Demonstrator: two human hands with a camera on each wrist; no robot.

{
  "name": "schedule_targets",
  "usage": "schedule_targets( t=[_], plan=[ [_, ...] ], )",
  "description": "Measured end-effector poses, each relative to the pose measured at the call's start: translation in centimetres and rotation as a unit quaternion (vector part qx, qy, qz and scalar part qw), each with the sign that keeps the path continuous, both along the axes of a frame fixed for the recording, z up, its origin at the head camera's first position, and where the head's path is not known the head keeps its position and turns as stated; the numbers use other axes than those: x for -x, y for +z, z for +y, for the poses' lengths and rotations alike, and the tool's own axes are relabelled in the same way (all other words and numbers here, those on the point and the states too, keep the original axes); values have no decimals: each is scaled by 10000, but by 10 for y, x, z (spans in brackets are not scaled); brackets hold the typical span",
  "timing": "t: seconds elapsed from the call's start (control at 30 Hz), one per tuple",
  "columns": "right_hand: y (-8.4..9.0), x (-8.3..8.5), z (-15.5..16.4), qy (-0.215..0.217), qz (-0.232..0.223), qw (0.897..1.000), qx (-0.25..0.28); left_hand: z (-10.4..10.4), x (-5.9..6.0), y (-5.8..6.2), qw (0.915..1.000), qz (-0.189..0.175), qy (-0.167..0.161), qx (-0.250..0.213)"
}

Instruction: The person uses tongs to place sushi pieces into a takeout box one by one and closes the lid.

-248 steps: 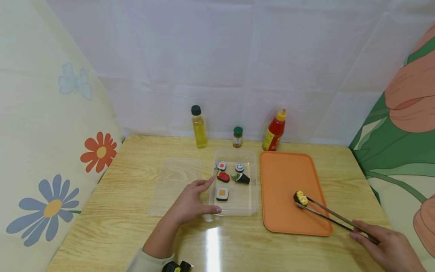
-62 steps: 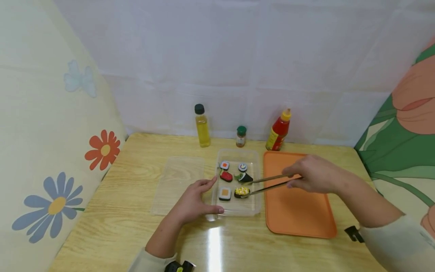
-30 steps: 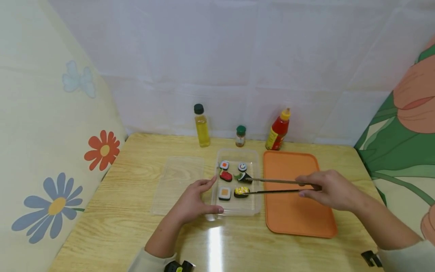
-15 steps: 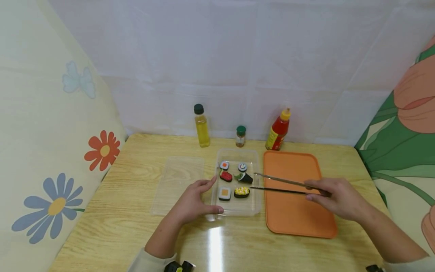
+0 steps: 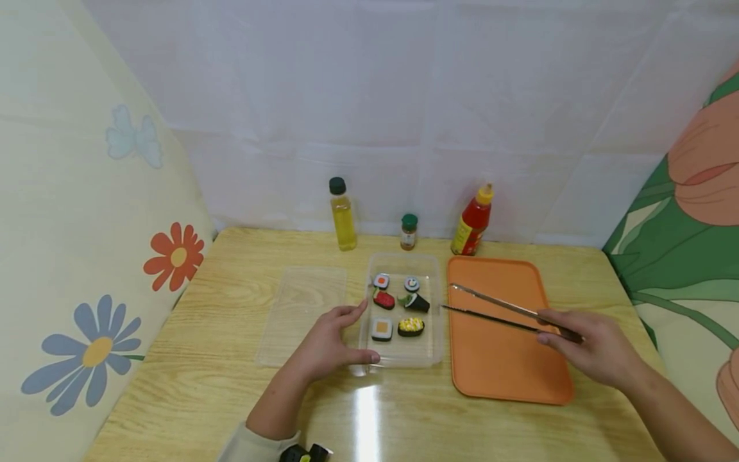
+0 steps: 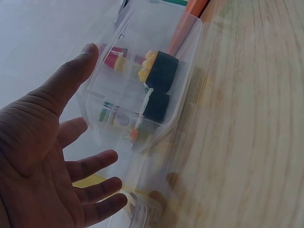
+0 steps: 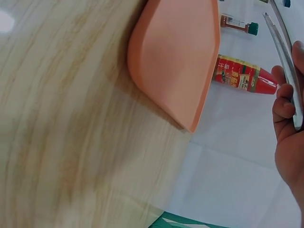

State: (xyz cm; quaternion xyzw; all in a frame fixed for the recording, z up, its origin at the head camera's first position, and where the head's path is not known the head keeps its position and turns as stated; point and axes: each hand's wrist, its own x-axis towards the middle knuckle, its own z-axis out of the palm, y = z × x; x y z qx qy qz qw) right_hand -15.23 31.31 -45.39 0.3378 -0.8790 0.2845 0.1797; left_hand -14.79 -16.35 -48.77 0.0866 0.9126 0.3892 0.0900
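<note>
My left hand (image 5: 326,343), fingers spread, rests against the left side of the clear plastic container (image 5: 435,353), the thumb at its near corner. In the left wrist view the thumb (image 6: 71,76) lies along the rim. Several toy sushi pieces sit inside the container: a corn-topped one (image 5: 411,326), a square roll (image 5: 382,329), a hand roll (image 5: 417,302), a red-topped piece (image 5: 383,299) and two small rolls at the back. My right hand (image 5: 594,343) grips long metal tongs (image 5: 502,303). Their tips are apart with nothing between them, over the left part of the orange tray (image 5: 508,366).
A flat clear lid (image 5: 300,308) lies left of the container. Along the back stand an oil bottle (image 5: 343,224), a small green-capped spice jar (image 5: 408,232) and a red sauce bottle (image 5: 472,221). A white cloth (image 5: 392,128) hangs behind the table.
The corn-topped sushi, earlier in the tongs over the tray, now lies in the container beside the square roll. The tongs released it and moved back right. The left hand stayed in place.
</note>
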Motion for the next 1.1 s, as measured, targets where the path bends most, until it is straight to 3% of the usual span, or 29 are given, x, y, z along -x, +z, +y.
schedule_targets(
  t=[0.23,0.53,0.73,1.1],
  plan=[
    [-6,-4,11,-134,231,9995,140,0,0,1,10000,-61,37,33],
    [-18,-16,29,-849,236,9956,323,0,0,2,10000,-70,10,38],
    [-24,-25,39,-1450,-36,9889,315,1,0,4,9999,-90,12,70],
    [-37,-32,59,-2407,-60,9698,396,1,-1,4,9999,-81,5,62]
  ],
)
